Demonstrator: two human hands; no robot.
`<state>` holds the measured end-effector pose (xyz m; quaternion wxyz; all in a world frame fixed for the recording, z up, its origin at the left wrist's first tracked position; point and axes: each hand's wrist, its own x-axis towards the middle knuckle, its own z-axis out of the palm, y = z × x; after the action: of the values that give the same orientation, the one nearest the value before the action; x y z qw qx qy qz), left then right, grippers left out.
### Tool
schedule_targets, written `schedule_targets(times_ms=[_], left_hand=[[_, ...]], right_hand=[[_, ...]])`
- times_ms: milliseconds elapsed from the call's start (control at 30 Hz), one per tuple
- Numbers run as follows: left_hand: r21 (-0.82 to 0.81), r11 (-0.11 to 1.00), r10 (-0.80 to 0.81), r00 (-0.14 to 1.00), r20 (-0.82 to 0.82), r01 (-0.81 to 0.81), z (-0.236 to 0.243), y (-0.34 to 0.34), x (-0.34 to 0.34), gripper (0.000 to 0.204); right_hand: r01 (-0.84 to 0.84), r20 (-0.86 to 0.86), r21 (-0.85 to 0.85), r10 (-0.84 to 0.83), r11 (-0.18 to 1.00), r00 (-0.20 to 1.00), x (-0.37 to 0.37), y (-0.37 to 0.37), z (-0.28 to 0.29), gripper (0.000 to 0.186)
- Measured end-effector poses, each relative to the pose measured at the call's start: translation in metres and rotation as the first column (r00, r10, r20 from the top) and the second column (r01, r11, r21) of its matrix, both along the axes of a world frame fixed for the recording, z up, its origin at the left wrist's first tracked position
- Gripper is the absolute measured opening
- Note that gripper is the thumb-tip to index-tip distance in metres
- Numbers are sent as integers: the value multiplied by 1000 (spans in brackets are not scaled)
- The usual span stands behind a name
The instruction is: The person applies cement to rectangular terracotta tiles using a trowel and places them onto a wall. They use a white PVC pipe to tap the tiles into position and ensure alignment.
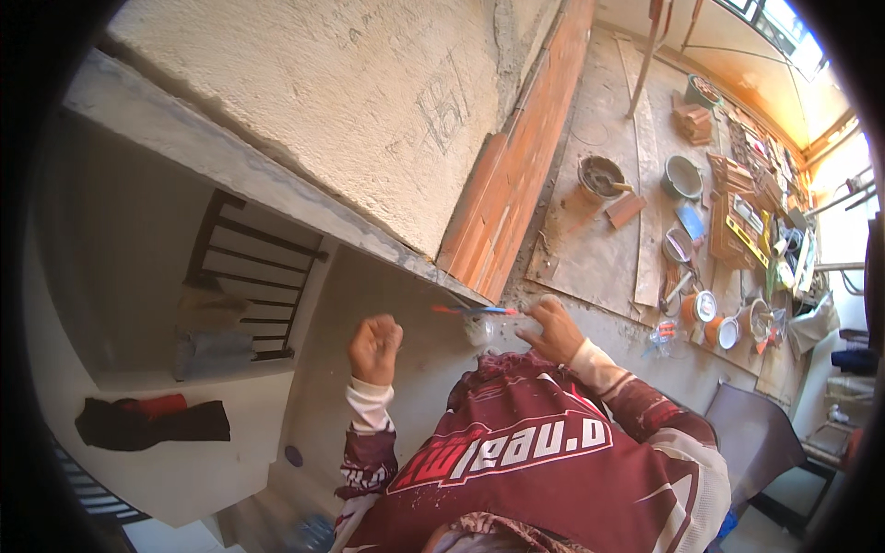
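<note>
My left hand (pixel 374 350) is curled closed, left of the wall's lower edge; whether it holds anything is hidden. My right hand (pixel 550 332) has its fingers loosely bent and apart, just right of a red-and-blue hand tool (pixel 475 311) at the lower end of the strip of reddish-brown tiles (pixel 516 147). The tiles line the side of a rough cream plastered face (pixel 323 101) with a grey edge (pixel 258 194). Below the tool is a small whitish container (pixel 478 332), partly hidden.
Boards (pixel 590 240) on the right hold buckets (pixel 683 176), loose tiles (pixel 626 209), a yellow level (pixel 747 240) and several tubs and tools. A brown chair (pixel 747 433) stands at lower right. At left are railings (pixel 253 258) and dark cloth (pixel 152 422) on a lower level.
</note>
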<state>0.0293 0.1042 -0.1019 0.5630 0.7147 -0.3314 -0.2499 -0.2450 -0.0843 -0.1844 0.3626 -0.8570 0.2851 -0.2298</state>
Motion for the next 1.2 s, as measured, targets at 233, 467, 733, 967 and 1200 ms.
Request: schedule_targets(times_ms=[233,467,733,967,1200], left_hand=[[604,691,-430,898,-98,397,-125,118,-44,25],[672,496,-618,767,-171,549,-142,148,-52,26],[839,233,-731,658,-182,491,-231,199,-62,26],[848,157,-551,758,-350,506,-205,179,-137,26],[838,221,-405,828,-387,499,-163,61,-250,26]], right_hand=[[109,-786,308,188,945,589,-105,29,-46,45],[447,-557,166,-290,879,778,-151,53,-45,20],[17,-792,371,307,928,528,-209,44,-25,23],[-123,-721,496,487,859,494,-230,-39,2,27],[-405,-491,397,563,824,664,-349,-136,-47,17]])
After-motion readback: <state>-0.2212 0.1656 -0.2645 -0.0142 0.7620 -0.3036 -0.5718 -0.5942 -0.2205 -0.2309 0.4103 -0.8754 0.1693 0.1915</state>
